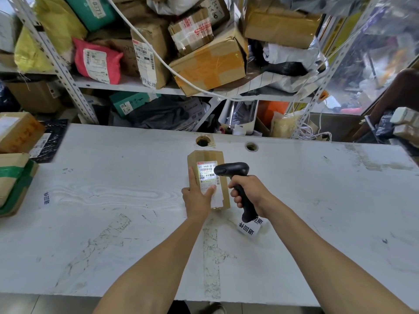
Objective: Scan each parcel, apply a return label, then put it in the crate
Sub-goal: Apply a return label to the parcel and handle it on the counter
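Observation:
A small brown cardboard parcel point(223, 189) lies flat on the white table point(113, 200), its white shipping label point(207, 172) facing up. My left hand point(196, 197) rests on the parcel's near left part, index finger straight along its left edge and thumb on the label. My right hand point(248, 191) grips the handle of a black barcode scanner point(232, 169), whose head points left at the label from just beside the parcel. White return labels point(249, 230) with black characters lie on the table under the scanner's handle end.
Several cardboard parcels point(15, 164) are stacked at the table's left edge, with a small sticker point(47, 198) stuck nearby. Metal shelves point(127, 85) behind the table are crammed with boxes and bags. Two cable holes point(202, 141) sit beyond the parcel.

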Action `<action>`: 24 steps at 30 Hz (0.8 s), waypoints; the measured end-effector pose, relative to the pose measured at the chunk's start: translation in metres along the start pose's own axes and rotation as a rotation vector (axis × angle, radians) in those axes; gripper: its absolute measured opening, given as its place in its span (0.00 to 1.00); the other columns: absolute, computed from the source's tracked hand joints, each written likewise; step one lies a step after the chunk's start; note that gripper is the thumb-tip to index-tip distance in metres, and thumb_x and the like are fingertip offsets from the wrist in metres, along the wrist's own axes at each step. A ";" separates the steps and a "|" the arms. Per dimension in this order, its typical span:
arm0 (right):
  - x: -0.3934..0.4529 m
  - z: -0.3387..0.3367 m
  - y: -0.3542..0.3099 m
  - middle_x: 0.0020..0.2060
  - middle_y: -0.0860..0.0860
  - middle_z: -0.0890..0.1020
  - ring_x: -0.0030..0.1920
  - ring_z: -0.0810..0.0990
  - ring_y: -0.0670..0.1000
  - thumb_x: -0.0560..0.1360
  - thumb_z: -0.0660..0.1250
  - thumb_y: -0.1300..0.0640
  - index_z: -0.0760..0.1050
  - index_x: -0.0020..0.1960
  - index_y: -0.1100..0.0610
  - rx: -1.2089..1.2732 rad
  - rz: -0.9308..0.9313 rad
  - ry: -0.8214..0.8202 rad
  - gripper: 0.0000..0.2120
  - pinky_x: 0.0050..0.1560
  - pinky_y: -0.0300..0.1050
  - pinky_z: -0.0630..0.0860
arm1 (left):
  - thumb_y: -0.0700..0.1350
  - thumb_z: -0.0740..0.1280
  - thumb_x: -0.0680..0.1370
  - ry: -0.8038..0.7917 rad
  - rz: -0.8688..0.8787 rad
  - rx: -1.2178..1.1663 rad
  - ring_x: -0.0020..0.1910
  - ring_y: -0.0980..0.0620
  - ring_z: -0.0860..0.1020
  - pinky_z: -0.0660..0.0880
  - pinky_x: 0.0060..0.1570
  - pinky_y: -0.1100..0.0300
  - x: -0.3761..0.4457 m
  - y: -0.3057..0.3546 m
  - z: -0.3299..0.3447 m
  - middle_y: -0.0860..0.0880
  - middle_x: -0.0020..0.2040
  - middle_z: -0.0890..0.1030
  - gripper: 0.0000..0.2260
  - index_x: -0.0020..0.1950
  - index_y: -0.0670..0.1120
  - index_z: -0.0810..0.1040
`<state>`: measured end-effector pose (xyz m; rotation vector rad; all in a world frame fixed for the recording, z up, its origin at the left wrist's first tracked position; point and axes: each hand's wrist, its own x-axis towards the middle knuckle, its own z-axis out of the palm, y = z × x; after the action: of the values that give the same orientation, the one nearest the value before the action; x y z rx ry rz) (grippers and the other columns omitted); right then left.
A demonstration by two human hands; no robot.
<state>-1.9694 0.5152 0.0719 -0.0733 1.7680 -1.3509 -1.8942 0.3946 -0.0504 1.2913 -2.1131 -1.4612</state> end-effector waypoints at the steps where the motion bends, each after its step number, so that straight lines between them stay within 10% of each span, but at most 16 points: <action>1: -0.001 -0.001 0.000 0.29 0.54 0.72 0.26 0.68 0.50 0.73 0.65 0.62 0.72 0.37 0.58 0.003 0.002 -0.004 0.07 0.28 0.41 0.67 | 0.56 0.68 0.79 0.003 0.002 0.000 0.58 0.42 0.73 0.74 0.61 0.49 0.000 0.000 0.000 0.42 0.59 0.67 0.40 0.81 0.62 0.42; 24: -0.037 -0.053 -0.006 0.30 0.52 0.72 0.27 0.67 0.49 0.74 0.64 0.59 0.72 0.40 0.58 0.012 0.054 -0.018 0.05 0.28 0.40 0.66 | 0.58 0.68 0.78 -0.008 0.001 -0.002 0.59 0.39 0.73 0.74 0.62 0.43 -0.007 -0.001 -0.001 0.42 0.60 0.66 0.41 0.80 0.64 0.42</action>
<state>-1.9844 0.5721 0.1000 -0.0312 1.7345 -1.3185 -1.8893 0.3991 -0.0487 1.2849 -2.1163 -1.4705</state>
